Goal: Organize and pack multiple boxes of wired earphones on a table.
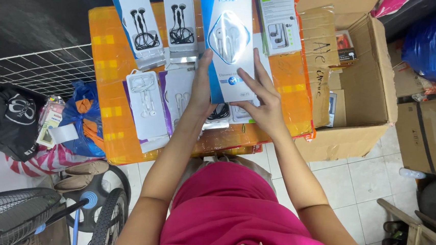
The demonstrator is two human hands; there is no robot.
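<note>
Earphone box, a tall white-and-blue cardboard pack with a clear diamond window (230, 41), stands between our two hands above the orange plastic-covered bench (106, 68), its long axis running away from us. We hold it from below: our left hand (202, 88) clamps the lower left edge, thumb on the face, while the fingers (258, 77) of our right hand (263, 102) lie spread flat along the lower right edge, both equally near. Glossy, stiff and flat-sided, it hangs over smaller white blister packs of black earphones (143, 25) and white earphones (146, 104). An open brown cardboard carton (371, 82) sits just right.
</note>
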